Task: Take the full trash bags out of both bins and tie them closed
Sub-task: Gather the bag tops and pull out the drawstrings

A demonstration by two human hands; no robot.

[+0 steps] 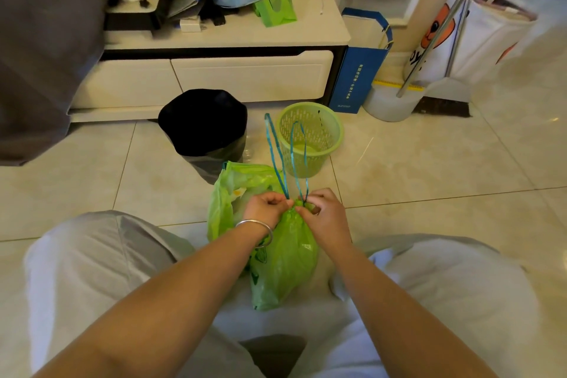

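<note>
Green trash bag [285, 258] out of its bin, resting on the floor [429, 169] between the knees, neck gathered into a bunch. Blue drawstring loops [287, 156] rising from the neck, slack, standing up and away. Left hand [266, 209] curled, pinching cord and bunched plastic on one side of the neck; right hand [325, 212] curled likewise, pinching on the other side. Both grips closed on the neck, knuckles nearly touching.

Step in hand, by judgement: knotting the drawstrings.
- Keep the bunch tight while crossing the loops; a loose bunch likely to reopen.
- Pull both cords evenly and close to the neck; thin film probably tears under a sideways jerk.
- Seat the knot against the gather, not partway up the loops.

A second fold of green plastic [233, 190] just behind the left hand, pale contents showing through; whether a part of the same bag or another, not possible to tell.

Green mesh bin [310, 138] just beyond, upright, unlined. Dark bin [205, 138] beside it, black liner [202, 123] still fitted over the rim: second bag apparently yet to be removed. Blue paper bag [359, 70], broom and dustpan [441, 95] near the low white cabinet [214, 77], well apart. Nothing obstructing the hands; slack loops the only snag risk.
</note>
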